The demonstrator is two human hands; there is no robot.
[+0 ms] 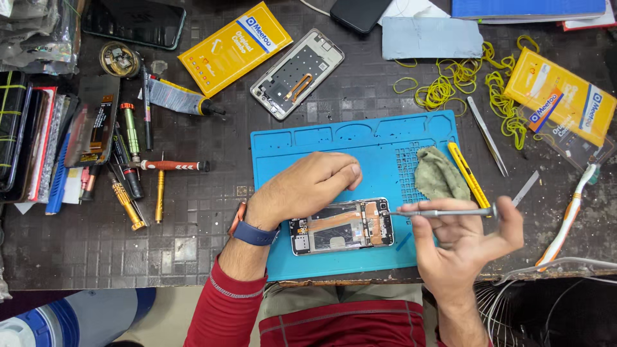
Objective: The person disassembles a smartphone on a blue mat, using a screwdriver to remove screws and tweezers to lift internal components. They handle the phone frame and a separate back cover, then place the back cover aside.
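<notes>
With its back cover already off and the inner boards and orange ribbon cable laid bare, the opened rectangular smartphone lies in the lower middle of the frame on the blue silicone repair mat, so the work looks well into disassembly, though the boards themselves still sit in the frame. The left hand rests over the phone's upper left edge, fingers curled together and pressing down. The right hand pinches a slim silver precision screwdriver between thumb and fingers, its tip at the phone's right end. The mat's moulded trays along its top edge look empty. A crumpled grey-green cloth lies on its grid section, and a removed phone back frame sits above the mat.
</notes>
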